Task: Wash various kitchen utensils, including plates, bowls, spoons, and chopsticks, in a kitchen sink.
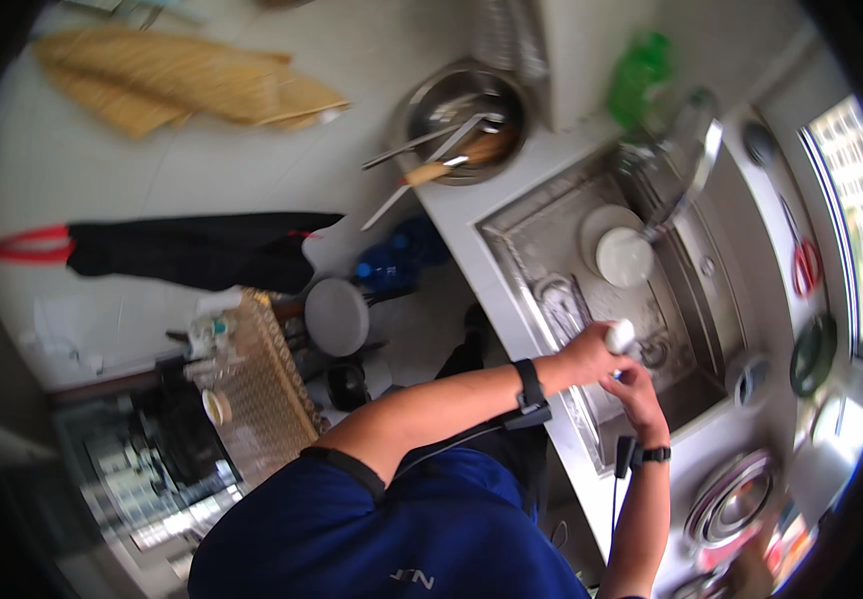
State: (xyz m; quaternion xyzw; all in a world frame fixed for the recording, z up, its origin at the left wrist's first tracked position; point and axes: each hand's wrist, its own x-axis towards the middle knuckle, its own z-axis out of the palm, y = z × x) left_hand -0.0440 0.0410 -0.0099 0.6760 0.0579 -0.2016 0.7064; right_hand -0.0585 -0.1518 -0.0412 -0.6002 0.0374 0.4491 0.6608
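Note:
My left hand (589, 353) is over the near part of a stainless steel sink (551, 183), closed around a small white object (620, 336) too blurred to name. Just below it, my right hand (640, 400) has its thumb and fingers bent close to the left fingers. A tiny bluish spot shows between the hands; whether the right fingers pinch something cannot be told. Farther along the sink lie a white bowl (625, 257) and a white dish (602, 224) partly under it, beneath a curved metal faucet (701, 165).
A metal bowl (409, 116) with utensils stands at the counter's far corner. A green bottle (640, 78) is behind the sink. Red-handled scissors (806, 268) and a dark green round item (813, 356) lie along the window side. Nested metal basins (731, 498) sit right of my right forearm.

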